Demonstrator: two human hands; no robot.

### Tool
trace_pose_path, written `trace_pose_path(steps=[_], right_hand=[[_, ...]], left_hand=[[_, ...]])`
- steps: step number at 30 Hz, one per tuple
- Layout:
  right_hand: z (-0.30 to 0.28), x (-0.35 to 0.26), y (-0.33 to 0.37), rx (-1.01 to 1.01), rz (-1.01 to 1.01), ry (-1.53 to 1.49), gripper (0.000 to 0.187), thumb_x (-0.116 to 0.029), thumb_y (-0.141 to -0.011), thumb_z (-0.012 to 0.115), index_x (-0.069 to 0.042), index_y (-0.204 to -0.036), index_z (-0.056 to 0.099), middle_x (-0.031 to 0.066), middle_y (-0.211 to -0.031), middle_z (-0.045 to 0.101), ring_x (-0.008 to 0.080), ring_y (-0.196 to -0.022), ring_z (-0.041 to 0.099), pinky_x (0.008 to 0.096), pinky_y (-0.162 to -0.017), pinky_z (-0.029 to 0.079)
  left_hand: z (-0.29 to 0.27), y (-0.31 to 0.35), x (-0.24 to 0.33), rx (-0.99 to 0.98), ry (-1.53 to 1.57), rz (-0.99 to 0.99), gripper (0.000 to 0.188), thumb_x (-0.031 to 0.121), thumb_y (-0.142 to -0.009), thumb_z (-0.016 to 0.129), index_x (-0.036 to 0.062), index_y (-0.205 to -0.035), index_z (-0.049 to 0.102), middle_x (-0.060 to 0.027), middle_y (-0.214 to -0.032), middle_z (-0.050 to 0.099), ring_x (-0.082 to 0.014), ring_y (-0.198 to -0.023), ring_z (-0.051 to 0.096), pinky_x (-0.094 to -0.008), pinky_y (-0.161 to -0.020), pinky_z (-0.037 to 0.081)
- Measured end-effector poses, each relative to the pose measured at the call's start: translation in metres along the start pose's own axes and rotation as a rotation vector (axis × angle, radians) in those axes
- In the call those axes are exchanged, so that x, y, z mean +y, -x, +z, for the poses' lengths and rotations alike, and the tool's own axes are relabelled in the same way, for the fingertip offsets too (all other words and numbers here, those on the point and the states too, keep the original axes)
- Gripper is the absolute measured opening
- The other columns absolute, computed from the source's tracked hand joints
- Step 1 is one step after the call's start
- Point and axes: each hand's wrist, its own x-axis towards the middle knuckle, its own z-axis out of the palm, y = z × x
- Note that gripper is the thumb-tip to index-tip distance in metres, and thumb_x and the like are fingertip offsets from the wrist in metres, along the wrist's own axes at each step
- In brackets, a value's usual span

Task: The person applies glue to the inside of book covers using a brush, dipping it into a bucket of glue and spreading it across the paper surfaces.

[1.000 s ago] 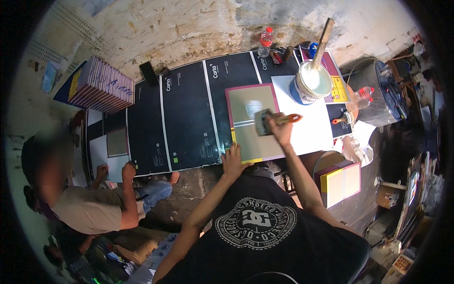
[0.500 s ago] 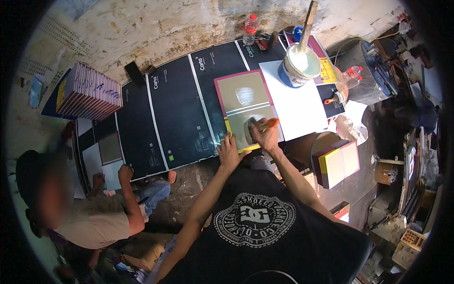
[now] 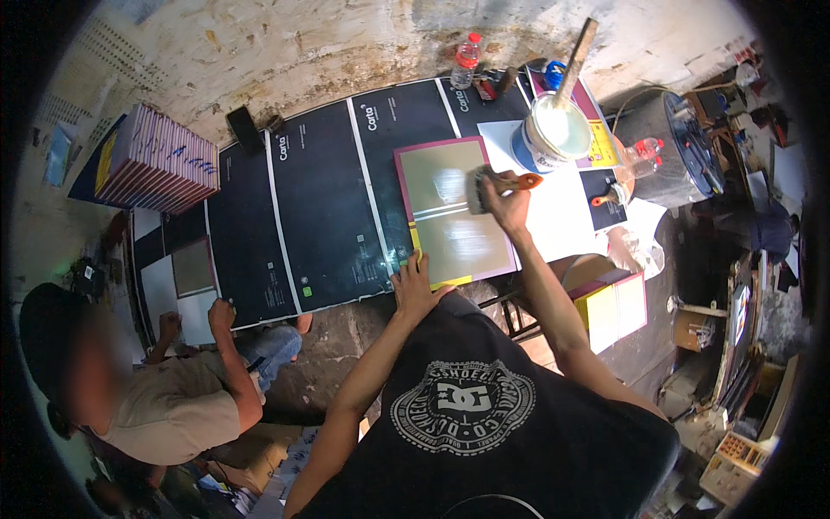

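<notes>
A book cover [image 3: 432,238], two grey boards framed in maroon and yellow with a pale strip between them, lies open on the table before me. Whitish wet streaks shine on both boards. My left hand [image 3: 417,287] rests on the cover's near left corner, fingers spread. In my right hand [image 3: 510,210] is a wide paintbrush [image 3: 526,181] with an orange handle, its bristles over the cover's right edge; whether they touch it I cannot tell. Beyond it to the right, a bucket [image 3: 529,156] of white liquid, with a wooden stick [image 3: 577,62] in it, stands on white sheets [image 3: 558,208].
Black-wrapped boards [image 3: 324,208] cover the table. A stack of books [image 3: 164,164] stands at the far left, a water bottle [image 3: 466,62] at the back. Another brush [image 3: 609,197] lies right of the sheets. More covers [image 3: 614,311] sit low right. A co-worker [image 3: 173,389] works at left.
My right hand has lifted the paintbrush from the near board and moved it up and right to the cover's edge. A wet streak now shows on the near board. My left hand stays put.
</notes>
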Motion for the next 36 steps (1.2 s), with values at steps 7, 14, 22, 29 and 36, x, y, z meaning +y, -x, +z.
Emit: trace_pose_path(steps=[7,14,22,29,36], right_hand=[[0.067,0.024,-0.005,-0.154,-0.072,0.098,0.023,-0.026,-0.086,0.073,-0.005,-0.093,0.066,0.0173,-0.084,0.068,0.0364,-0.076,0.068,0.0447,-0.07,0.053],[-0.036,0.044,-0.026,0.01,0.087,0.2,0.024,-0.022,-0.086,0.074,0.0,-0.092,0.068,0.0171,-0.079,0.072,0.025,-0.075,0.073,0.0374,-0.066,0.055],[0.038,0.005,0.054,-0.205,-0.151,0.196,0.025,-0.028,-0.084,0.074,-0.004,-0.091,0.068,0.0176,-0.085,0.068,0.0347,-0.077,0.066,0.0444,-0.072,0.051],[-0.082,0.056,0.035,-0.047,0.162,0.355,0.022,-0.019,-0.088,0.074,0.001,-0.091,0.067,0.0153,-0.077,0.073,0.0216,-0.074,0.073,0.0346,-0.065,0.055],[0.007,0.004,0.104,-0.193,0.015,0.08,0.029,-0.026,-0.084,0.077,0.0,-0.089,0.065,0.0159,-0.079,0.066,0.0326,-0.072,0.066,0.0432,-0.068,0.052]], left_hand=[[-0.008,-0.007,0.008,-0.076,-0.068,-0.043,0.097,0.071,-0.077,0.065,0.0047,-0.145,0.043,-0.0147,-0.149,0.041,-0.0358,-0.126,0.046,-0.0585,-0.092,0.038],[0.013,-0.005,-0.007,-0.006,-0.11,-0.041,0.101,0.078,-0.077,0.06,0.0059,-0.146,0.042,-0.0155,-0.15,0.039,-0.0346,-0.121,0.047,-0.0578,-0.09,0.037],[-0.01,-0.008,0.005,-0.14,-0.052,-0.073,0.098,0.067,-0.078,0.069,0.0037,-0.147,0.04,-0.0146,-0.152,0.038,-0.0332,-0.129,0.043,-0.0579,-0.095,0.036],[-0.003,-0.008,0.0,-0.1,-0.045,-0.055,0.097,0.065,-0.076,0.071,0.0043,-0.145,0.042,-0.0122,-0.149,0.039,-0.0308,-0.129,0.043,-0.0572,-0.094,0.038],[-0.004,-0.005,-0.018,-0.074,0.05,0.046,0.098,0.066,-0.072,0.074,0.0043,-0.142,0.043,-0.0108,-0.145,0.042,-0.0303,-0.123,0.048,-0.0525,-0.094,0.038]])
